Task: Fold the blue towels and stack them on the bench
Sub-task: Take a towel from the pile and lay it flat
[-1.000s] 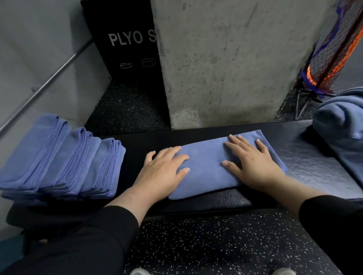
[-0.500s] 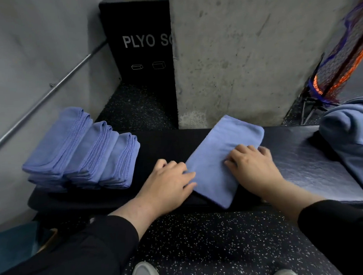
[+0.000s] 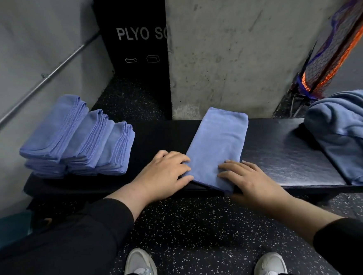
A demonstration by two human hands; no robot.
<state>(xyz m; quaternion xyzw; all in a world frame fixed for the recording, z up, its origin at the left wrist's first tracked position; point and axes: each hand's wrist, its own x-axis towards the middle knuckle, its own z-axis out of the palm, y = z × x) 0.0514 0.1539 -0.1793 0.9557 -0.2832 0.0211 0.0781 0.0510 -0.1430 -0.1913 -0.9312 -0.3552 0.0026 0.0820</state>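
Both hands flat: left hand [image 3: 165, 175], right hand [image 3: 251, 180] pressing folded towel [image 3: 217, 143] on bench [image 3: 285, 158].

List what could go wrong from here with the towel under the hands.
1. The folded towel lies crosswise, its near corner past the bench front edge; it may slide off onto the floor.
2. Both hands, left and right, rest only on its near end, so the far end might unfold when lifted.
3. The finished stacks lean and could topple if bumped.
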